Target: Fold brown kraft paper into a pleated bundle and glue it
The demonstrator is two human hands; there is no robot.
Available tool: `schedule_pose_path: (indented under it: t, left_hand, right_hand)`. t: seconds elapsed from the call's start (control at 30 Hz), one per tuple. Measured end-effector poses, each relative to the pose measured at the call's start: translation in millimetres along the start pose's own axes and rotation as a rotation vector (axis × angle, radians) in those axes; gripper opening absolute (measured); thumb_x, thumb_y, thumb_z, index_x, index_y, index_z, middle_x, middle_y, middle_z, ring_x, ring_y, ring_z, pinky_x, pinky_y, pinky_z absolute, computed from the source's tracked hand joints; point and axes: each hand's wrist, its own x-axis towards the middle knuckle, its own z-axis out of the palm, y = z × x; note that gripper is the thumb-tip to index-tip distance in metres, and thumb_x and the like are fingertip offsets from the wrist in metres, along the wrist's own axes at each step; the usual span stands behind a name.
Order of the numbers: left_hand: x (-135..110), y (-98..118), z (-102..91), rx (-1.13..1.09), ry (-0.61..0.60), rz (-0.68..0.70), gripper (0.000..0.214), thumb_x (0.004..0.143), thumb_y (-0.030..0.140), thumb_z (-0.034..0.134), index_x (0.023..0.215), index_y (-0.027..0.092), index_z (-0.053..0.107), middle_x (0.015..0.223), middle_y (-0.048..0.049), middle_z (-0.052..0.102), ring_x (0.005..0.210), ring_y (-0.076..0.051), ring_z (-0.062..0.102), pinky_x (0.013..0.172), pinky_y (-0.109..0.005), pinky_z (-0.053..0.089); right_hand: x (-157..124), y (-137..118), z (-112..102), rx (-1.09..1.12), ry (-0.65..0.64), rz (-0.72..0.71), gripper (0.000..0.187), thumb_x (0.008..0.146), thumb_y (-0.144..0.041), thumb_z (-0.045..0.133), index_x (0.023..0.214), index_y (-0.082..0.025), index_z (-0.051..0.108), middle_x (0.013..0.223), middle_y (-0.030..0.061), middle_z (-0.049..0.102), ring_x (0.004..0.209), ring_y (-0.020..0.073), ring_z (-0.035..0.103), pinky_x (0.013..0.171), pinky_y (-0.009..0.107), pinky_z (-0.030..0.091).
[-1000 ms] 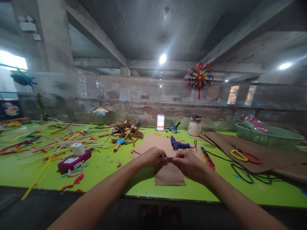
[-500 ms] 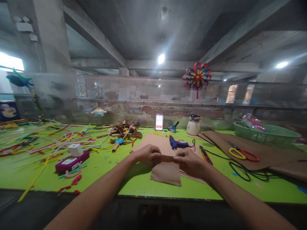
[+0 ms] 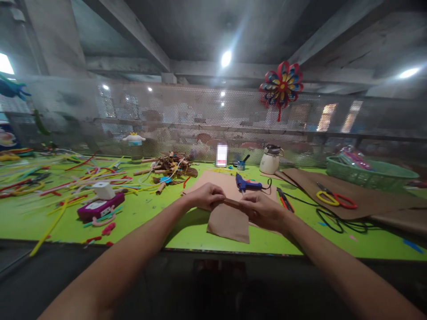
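Observation:
My left hand (image 3: 206,196) and my right hand (image 3: 261,210) meet over the green table (image 3: 150,222), fingers pinched closed on the rolled upper edge of a brown paper piece (image 3: 228,221). The rest of that paper hangs down toward the table's front edge. A larger brown sheet (image 3: 218,181) lies flat behind my hands. Just beyond my right hand rests a blue glue gun (image 3: 247,184) with a black cord.
Red-handled cutters (image 3: 284,200) lie right of my right hand. Yellow-and-red scissors (image 3: 335,198) sit on brown sheets at right, near a green basket (image 3: 370,174). A purple box with a white cube (image 3: 100,202), colourful sticks, a pile of brown rolls (image 3: 171,172) and a white jar (image 3: 269,162) lie around.
The camera tilted, so the scene sits higher in view. My hands stay together on the paper's edge, which now looks rolled tighter and tilted.

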Motion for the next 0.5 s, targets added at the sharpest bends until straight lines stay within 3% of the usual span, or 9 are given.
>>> schedule_pose_path:
  t: [0.13, 0.27, 0.33, 0.4, 0.5]
  left_hand:
    - [1, 0, -1.4, -0.065, -0.073, 0.002, 0.04, 0.079, 0.05, 0.053, 0.08, 0.01, 0.061, 0.052, 0.0028, 0.049, 0.047, -0.007, 0.041, 0.049, -0.02, 0.032]
    - [-2, 4, -5.5, -0.206, -0.068, 0.011, 0.04, 0.075, 0.049, 0.059, 0.08, 0.01, 0.063, 0.061, 0.0017, 0.051, 0.055, -0.007, 0.042, 0.054, -0.02, 0.032]
    - [-3, 6, -4.8, -0.346, -0.048, -0.007, 0.039, 0.074, 0.048, 0.061, 0.082, 0.01, 0.062, 0.062, 0.0023, 0.049, 0.055, -0.006, 0.039, 0.053, -0.019, 0.029]
    - [-4, 7, -0.9, -0.49, -0.062, -0.044, 0.037, 0.074, 0.046, 0.063, 0.085, 0.011, 0.061, 0.06, 0.0036, 0.047, 0.052, -0.006, 0.037, 0.05, -0.019, 0.027]
    - [-2, 6, 9.4, -0.639, -0.142, -0.088, 0.034, 0.073, 0.044, 0.065, 0.088, 0.013, 0.06, 0.058, 0.0049, 0.045, 0.049, -0.005, 0.035, 0.049, -0.019, 0.027]
  right_hand:
    - [-2, 0, 1, 0.039, 0.019, -0.022, 0.025, 0.077, -0.032, 0.064, 0.062, -0.016, 0.051, 0.049, -0.006, 0.04, 0.044, 0.0061, 0.031, 0.045, 0.021, 0.026]
    - [7, 0, -18, -0.029, 0.047, -0.083, 0.029, 0.08, -0.039, 0.06, 0.064, -0.015, 0.057, 0.047, -0.0044, 0.045, 0.041, 0.0064, 0.036, 0.044, 0.021, 0.031]
    - [12, -2, -26, -0.068, 0.071, -0.136, 0.031, 0.081, -0.043, 0.057, 0.076, -0.014, 0.064, 0.051, -0.0022, 0.052, 0.04, 0.0069, 0.04, 0.043, 0.021, 0.034]
    - [15, -6, -28, -0.056, 0.077, -0.194, 0.031, 0.079, -0.04, 0.061, 0.1, -0.017, 0.064, 0.066, -0.0001, 0.061, 0.048, 0.0082, 0.05, 0.049, 0.021, 0.042]
    - [12, -12, -21, -0.109, -0.033, -0.219, 0.052, 0.069, -0.028, 0.073, 0.118, -0.023, 0.056, 0.088, 0.0022, 0.066, 0.071, 0.0121, 0.06, 0.068, 0.026, 0.049]
